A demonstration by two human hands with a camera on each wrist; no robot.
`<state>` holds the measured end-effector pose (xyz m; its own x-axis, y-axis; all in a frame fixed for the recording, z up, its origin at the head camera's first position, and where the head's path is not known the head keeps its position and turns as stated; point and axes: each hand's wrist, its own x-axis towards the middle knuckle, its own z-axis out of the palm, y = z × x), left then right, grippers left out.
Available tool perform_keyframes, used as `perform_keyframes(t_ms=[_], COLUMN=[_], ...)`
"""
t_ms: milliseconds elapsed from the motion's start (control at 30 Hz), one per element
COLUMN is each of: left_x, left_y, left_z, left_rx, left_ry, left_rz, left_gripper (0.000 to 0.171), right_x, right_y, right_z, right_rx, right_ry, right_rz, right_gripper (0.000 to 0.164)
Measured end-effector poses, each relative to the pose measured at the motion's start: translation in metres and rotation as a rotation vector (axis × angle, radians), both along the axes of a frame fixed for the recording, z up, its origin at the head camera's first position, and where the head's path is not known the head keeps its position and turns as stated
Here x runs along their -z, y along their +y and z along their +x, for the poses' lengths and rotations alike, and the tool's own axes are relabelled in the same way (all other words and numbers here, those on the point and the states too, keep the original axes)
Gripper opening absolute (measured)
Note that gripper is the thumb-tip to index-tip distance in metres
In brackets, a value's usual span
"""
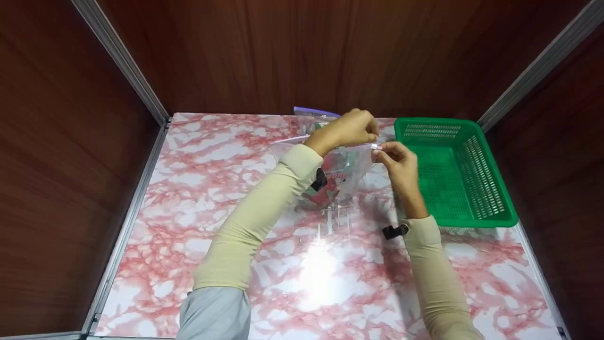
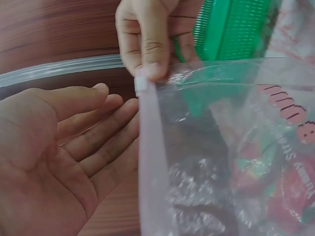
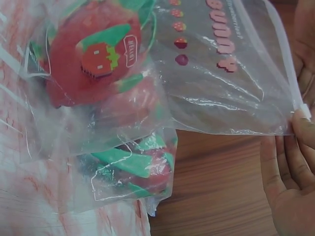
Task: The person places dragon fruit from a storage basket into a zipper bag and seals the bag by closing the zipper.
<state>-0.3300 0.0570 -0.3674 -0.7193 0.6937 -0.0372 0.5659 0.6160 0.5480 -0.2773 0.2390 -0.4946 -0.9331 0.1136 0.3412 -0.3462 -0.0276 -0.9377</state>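
A clear zip bag (image 1: 347, 182) with a pink closure strip stands on the table, printed with pink lettering and small strawberries. Inside it sits a red thing with green flaps (image 3: 101, 54), which looks like a dragon fruit. My right hand (image 1: 401, 165) pinches the top right corner of the bag, right at the white slider (image 2: 141, 84). Just beyond that corner, my left hand (image 1: 349, 128) hovers over the strip, its fingers loosely bent and nothing between them. Behind stands a second zip bag (image 1: 306, 120) with a purple strip, also holding something red and green (image 3: 147, 167).
A green plastic basket (image 1: 507, 208) stands at the right, close to my right forearm. Dark wood-look panels (image 1: 283, 56) with metal edges enclose the table at the back and sides. The tabletop (image 1: 198, 189) has a red and white marble pattern with a bright glare spot.
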Motion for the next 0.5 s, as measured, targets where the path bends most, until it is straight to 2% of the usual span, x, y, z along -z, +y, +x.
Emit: perform_keyframes(t_ms=[167,300,500], left_x=[0.007,0.012,0.014], left_y=[0.010,0.015,0.017], left_z=[0.001,0.003,0.003], left_rx=[0.045,0.068,0.044], left_ry=[0.006,0.049,0.084], left_rz=[-0.065,-0.076,-0.082], left_gripper=[0.021,0.018,0.020], right_x=[0.000,0.001,0.003], right_y=[0.001,0.001,0.002], right_z=[0.001,0.001,0.001], right_rx=[0.003,0.009,0.008], right_ry=[0.009,0.008,0.018], right_rz=[-0.002,-0.003,-0.003], right_gripper=[0.008,0.002,0.015])
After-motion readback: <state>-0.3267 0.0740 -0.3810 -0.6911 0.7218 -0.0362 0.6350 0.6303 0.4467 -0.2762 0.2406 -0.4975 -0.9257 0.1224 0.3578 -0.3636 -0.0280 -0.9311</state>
